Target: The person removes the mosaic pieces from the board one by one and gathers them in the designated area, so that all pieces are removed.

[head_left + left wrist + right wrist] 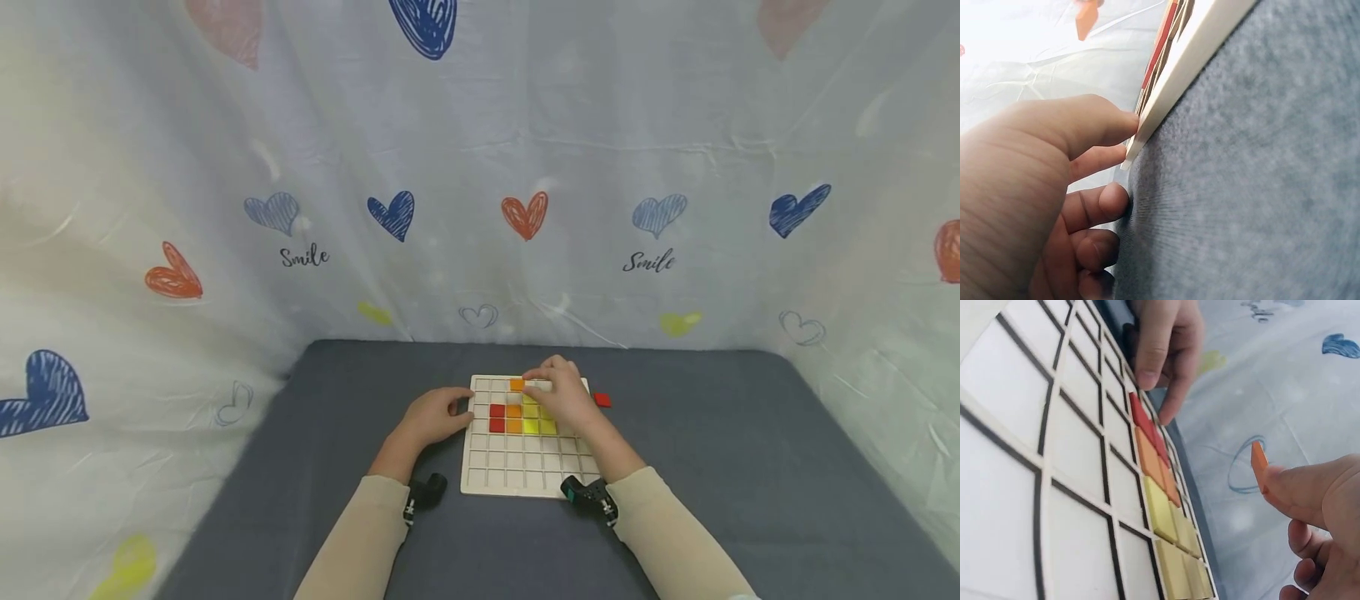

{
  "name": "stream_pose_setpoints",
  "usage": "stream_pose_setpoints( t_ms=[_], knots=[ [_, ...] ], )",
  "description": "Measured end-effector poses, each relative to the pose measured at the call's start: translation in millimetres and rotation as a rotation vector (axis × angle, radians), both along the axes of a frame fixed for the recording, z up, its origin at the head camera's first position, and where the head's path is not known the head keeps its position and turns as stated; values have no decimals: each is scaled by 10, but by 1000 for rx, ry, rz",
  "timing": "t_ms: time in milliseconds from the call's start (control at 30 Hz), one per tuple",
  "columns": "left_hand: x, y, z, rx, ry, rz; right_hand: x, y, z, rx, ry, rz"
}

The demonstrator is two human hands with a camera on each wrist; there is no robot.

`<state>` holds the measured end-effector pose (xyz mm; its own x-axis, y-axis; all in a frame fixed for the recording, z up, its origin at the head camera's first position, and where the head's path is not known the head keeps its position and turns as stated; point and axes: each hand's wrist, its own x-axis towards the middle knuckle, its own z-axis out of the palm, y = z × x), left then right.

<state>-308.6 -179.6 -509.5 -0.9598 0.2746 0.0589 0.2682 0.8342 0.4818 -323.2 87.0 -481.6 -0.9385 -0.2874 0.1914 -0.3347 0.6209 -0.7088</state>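
Note:
A pale board (pixel 517 482) with a raised square grid lies on the dark cloth. Square tiles sit in its cells: red tiles (pixel 497 425), orange tiles (pixel 513 425) and several yellow tiles (pixel 1160 509). At the board's left edge is my left hand (pixel 430 417); its thumb and index fingertip touch the rim, the other fingers loosely bent. My right hand (pixel 564 398) is above the board's far part, pinching an orange tile (pixel 1259 465) between thumb and finger. That tile is held up off the board, tilted on edge.
A red tile (pixel 602 400) lies on the cloth just right of the board. Dark grey cloth (pixel 712 467) covers the table. A white curtain (pixel 465 275) printed with hearts hangs behind and at both sides. A small black camera is strapped to each wrist.

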Motion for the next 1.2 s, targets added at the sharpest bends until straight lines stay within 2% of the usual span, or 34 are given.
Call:
stream_pose_setpoints(
  t_ms=[200, 333, 433, 867, 1200],
  knots=[
    [9, -15, -14, 19, 9, 1, 36, 37, 72, -4, 28, 12],
    [-9, -20, -21, 14, 28, -6, 32, 85, 114, -27, 10, 10],
    [-16, -19, -24, 8, 31, -7, 25, 143, 138, -42, -10, 2],
    [18, -1, -19, 26, 30, -4, -55, 473, 206, -44, 8, -5],
    [7, 2, -22, 24, 32, -13, -94, 779, 314, -58, -3, -65]
  ],
)
